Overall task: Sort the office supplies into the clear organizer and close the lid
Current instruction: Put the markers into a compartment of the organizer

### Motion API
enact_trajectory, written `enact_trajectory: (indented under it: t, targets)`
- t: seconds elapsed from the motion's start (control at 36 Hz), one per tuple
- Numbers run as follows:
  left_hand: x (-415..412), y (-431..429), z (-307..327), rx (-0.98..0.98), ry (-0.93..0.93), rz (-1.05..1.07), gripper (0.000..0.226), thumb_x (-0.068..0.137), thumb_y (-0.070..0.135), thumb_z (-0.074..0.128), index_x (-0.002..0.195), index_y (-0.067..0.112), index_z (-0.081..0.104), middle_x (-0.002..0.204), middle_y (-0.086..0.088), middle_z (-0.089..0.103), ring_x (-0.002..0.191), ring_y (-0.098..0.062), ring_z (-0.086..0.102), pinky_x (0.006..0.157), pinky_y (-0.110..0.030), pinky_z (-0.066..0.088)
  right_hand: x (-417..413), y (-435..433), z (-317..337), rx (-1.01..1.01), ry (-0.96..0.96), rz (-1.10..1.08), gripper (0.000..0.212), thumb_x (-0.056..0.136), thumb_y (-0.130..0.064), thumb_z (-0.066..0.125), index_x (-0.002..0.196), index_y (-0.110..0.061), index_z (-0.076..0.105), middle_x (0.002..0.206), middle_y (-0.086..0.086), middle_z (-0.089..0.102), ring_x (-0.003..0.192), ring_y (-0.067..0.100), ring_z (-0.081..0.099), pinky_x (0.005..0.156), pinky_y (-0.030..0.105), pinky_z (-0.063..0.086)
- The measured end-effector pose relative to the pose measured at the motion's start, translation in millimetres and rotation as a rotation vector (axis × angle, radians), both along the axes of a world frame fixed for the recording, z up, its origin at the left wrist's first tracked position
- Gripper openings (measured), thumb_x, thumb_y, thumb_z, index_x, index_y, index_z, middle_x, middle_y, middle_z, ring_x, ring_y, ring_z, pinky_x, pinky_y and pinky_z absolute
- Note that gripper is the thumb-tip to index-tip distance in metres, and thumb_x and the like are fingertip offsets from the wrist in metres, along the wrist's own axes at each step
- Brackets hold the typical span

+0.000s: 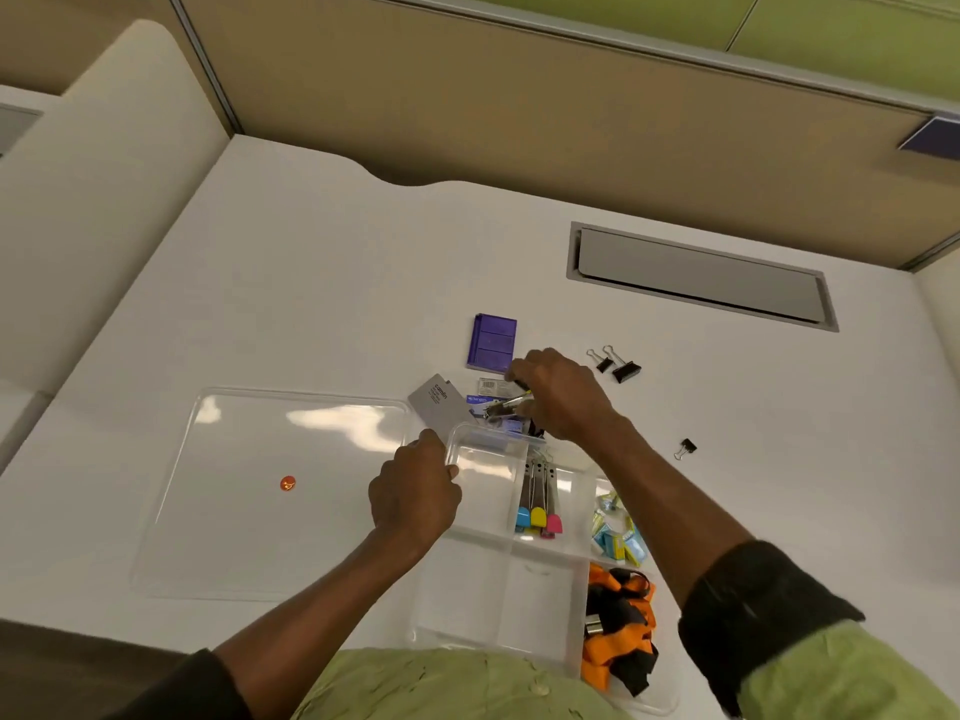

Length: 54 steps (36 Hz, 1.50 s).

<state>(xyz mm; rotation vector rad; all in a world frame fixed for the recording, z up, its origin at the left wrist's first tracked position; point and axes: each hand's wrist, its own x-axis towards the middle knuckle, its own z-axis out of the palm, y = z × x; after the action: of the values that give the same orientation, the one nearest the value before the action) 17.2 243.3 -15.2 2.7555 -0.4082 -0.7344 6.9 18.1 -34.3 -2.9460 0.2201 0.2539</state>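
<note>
Clear plastic organizer (488, 517) is seen on the white desk (311, 252), close to the person's body, its detached lid (270, 491) lying flat just to its left. An orange dot (287, 483) is noted on the lid.

Left hand (415, 491) is closed on the organizer's far-left corner, thumb over the rim. Right hand (558, 394) is held above the organizer's far edge, fingers pinched on a small metal tool (506, 406), possibly a staple remover; its exact kind cannot be told.

Under and beside the right hand, a grey card (436, 405) and small blue boxes (493, 402) are clustered, touching the organizer's far wall. A purple box (492, 343) lies just beyond them.

Inside the organizer: clips with blue, yellow and pink ends (537, 517) in a middle compartment, light blue packets (618, 532) to the right, an orange and black lanyard (618, 626) in the near-right compartment.

Two black binder clips (618, 363) lie right of the right hand, apart from it; a third binder clip (687, 448) lies nearer, right of the forearm.
</note>
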Motion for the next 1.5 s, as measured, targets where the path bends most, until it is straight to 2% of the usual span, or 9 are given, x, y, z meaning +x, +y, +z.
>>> enact_trajectory:
  t: [0.19, 0.39, 0.58, 0.72, 0.81, 0.97, 1.14, 1.33, 1.5]
  targets:
    - [0.1, 0.5, 1.6, -0.024, 0.014, 0.005, 0.031, 0.095, 0.025, 0.072, 0.123, 0.019, 0.059, 0.133, -0.003, 0.069, 0.104, -0.026, 0.073, 0.081, -0.034, 0.058, 10.9, -4.0, -25.8, -0.134, 0.043, 0.192, 0.03, 0.08, -0.026, 0.08, 0.106, -0.019, 0.067, 0.102, 0.003, 0.069, 0.094, 0.023, 0.057, 0.064, 0.04, 0.057]
    - [0.9, 1.6, 1.0, -0.021, 0.018, 0.005, 0.029, 0.095, 0.023, 0.072, 0.121, 0.019, 0.06, 0.126, -0.001, 0.073, 0.102, -0.024, 0.073, 0.079, -0.033, 0.057, 4.4, -3.8, -14.2, 0.021, -0.134, 0.126, 0.023, 0.086, -0.033, 0.073, 0.103, -0.018, 0.066, 0.098, 0.002, 0.068, 0.09, 0.022, 0.057, 0.068, 0.036, 0.051]
    - [-0.3, 1.0, 1.6, 0.001, 0.007, -0.008, 0.028, 0.097, 0.026, 0.069, 0.122, 0.018, 0.059, 0.129, -0.004, 0.07, 0.104, -0.026, 0.073, 0.073, -0.03, 0.05, -51.7, 20.3, 39.6, 0.635, -0.45, -0.592, 0.025, 0.092, -0.022, 0.07, 0.116, -0.024, 0.062, 0.085, -0.007, 0.069, 0.077, 0.006, 0.066, 0.068, 0.018, 0.056]
    - [-0.2, 0.6, -1.7, 0.01, 0.011, -0.01, 0.023, 0.095, 0.019, 0.067, 0.116, 0.019, 0.058, 0.125, 0.0, 0.072, 0.103, -0.028, 0.071, 0.072, -0.033, 0.051, -107.2, 47.4, 45.2, 1.117, -0.496, -1.073, 0.029, 0.104, -0.012, 0.046, 0.121, -0.021, 0.067, 0.092, 0.006, 0.077, 0.082, 0.025, 0.074, 0.076, 0.035, 0.062]
    - [-0.9, 0.3, -2.2, 0.01, 0.008, -0.017, 0.026, 0.092, 0.016, 0.067, 0.117, 0.019, 0.058, 0.125, 0.002, 0.072, 0.104, -0.028, 0.07, 0.072, -0.033, 0.048, -129.6, 59.1, 33.6, 1.0, -0.43, -1.114, 0.023, 0.104, -0.018, 0.054, 0.12, -0.017, 0.07, 0.088, -0.001, 0.078, 0.074, 0.02, 0.075, 0.074, 0.031, 0.064]
    - [-2.2, -0.1, 0.6, 0.025, -0.008, -0.045, 0.024, 0.097, 0.022, 0.066, 0.119, 0.017, 0.058, 0.125, -0.005, 0.071, 0.103, -0.03, 0.071, 0.07, -0.033, 0.046, -143.9, 77.3, 13.1, 0.433, -0.3, -1.043, 0.025, 0.096, -0.045, 0.064, 0.109, -0.025, 0.073, 0.075, -0.016, 0.068, 0.073, 0.009, 0.069, 0.073, 0.034, 0.059]
    - [-2.5, 0.3, -0.9, 0.014, -0.014, -0.04, 0.022, 0.096, 0.025, 0.068, 0.115, 0.018, 0.059, 0.119, -0.007, 0.073, 0.099, -0.03, 0.072, 0.072, -0.034, 0.05, -127.8, 84.8, 10.4, 0.07, -0.155, -0.906, 0.014, 0.094, -0.026, 0.064, 0.104, -0.017, 0.069, 0.083, 0.0, 0.072, 0.076, 0.017, 0.062, 0.059, 0.029, 0.048]
    - [-2.4, 2.0, -4.2, -0.01, -0.025, -0.031, 0.015, 0.096, 0.025, 0.066, 0.108, 0.018, 0.059, 0.111, -0.007, 0.074, 0.096, -0.032, 0.071, 0.071, -0.033, 0.049, -115.3, 91.7, -3.5, -0.165, 0.089, -0.719, 0.025, 0.073, -0.021, 0.081, 0.093, -0.011, 0.07, 0.081, 0.007, 0.073, 0.082, 0.025, 0.065, 0.065, 0.036, 0.052]
    - [-1.4, 3.0, -7.6, -0.023, -0.022, -0.025, 0.012, 0.097, 0.026, 0.065, 0.105, 0.02, 0.059, 0.112, -0.006, 0.074, 0.096, -0.031, 0.071, 0.069, -0.032, 0.045, -118.1, 93.1, -15.0, -0.19, 0.126, -0.713, 0.029, 0.073, -0.021, 0.082, 0.098, -0.011, 0.071, 0.086, 0.008, 0.076, 0.096, 0.029, 0.064, 0.073, 0.041, 0.055]
